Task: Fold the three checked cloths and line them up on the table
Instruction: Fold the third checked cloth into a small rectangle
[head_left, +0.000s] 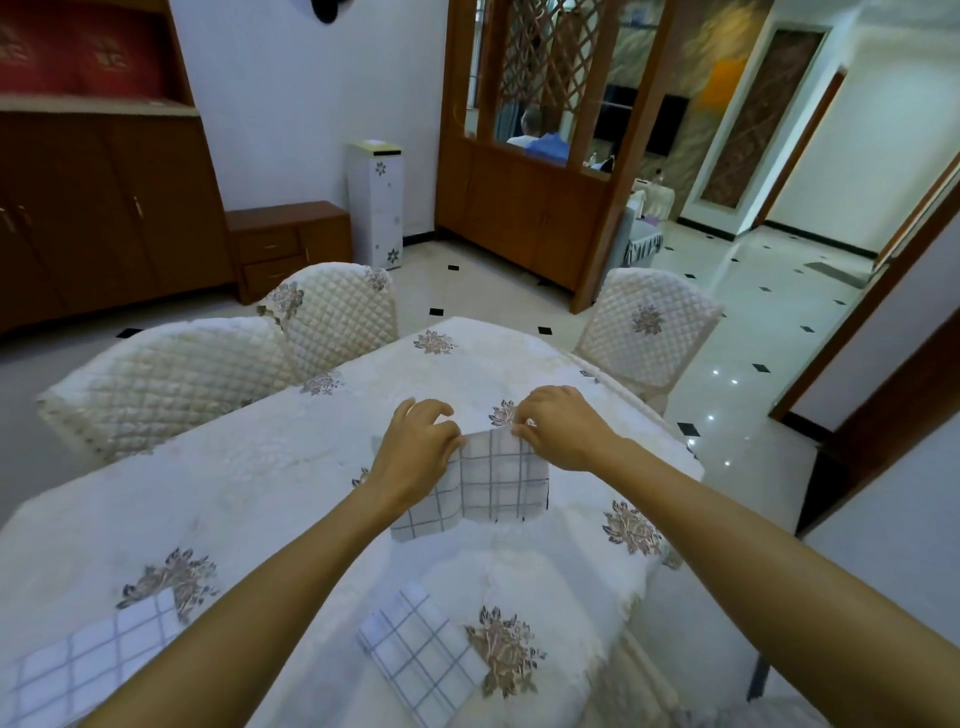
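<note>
Three white cloths with grey checks lie on the table (270, 483), which has a white floral cover. The far cloth (493, 483) sits mid-table, partly folded, with a flap raised at its far edge. My left hand (415, 452) pinches that edge's left corner and my right hand (561, 426) pinches its right corner. A folded cloth (421, 660) lies near me, between my forearms. Another cloth (88, 665) lies at the near left, partly hidden by my left arm.
Three quilted white chairs stand around the table: two on the far left (171, 379) (332, 312), one at the far right (649, 332). Wooden cabinets (104, 208) line the back wall. A person sits behind the wooden screen (540, 140). Tiled floor stretches to the right.
</note>
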